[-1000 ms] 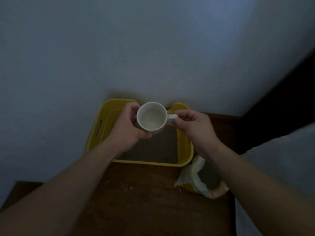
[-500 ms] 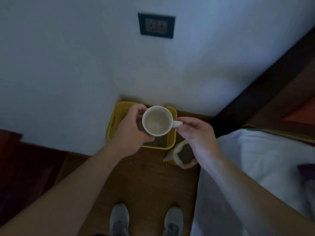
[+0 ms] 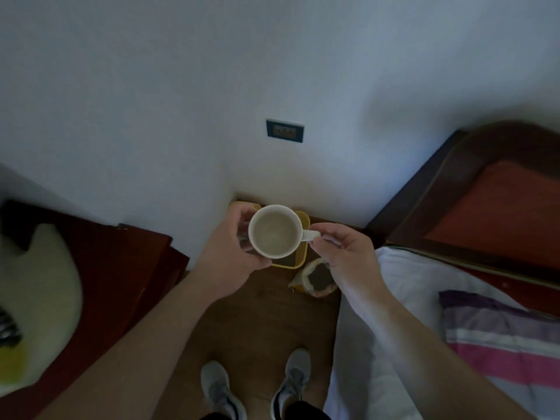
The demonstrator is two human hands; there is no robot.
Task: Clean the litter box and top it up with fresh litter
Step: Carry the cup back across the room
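Litter box [image 3: 305, 220]: yellow tub on the wood floor [image 3: 257, 313] against the wall, mostly hidden behind the mug.
Mug [image 3: 274, 234]: white, looks empty, held up mouth-up.
Left hand [image 3: 230, 250]: fingers wrapped round the mug's side.
Right hand [image 3: 342, 253]: pinching the handle, other fingers loosely curled.
Litter bag [image 3: 318, 278]: open, just beside the box's right corner.

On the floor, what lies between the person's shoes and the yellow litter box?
In the head view, only bare wooden floor lies between the shoes and the litter box; the open litter bag stands right of that stretch.
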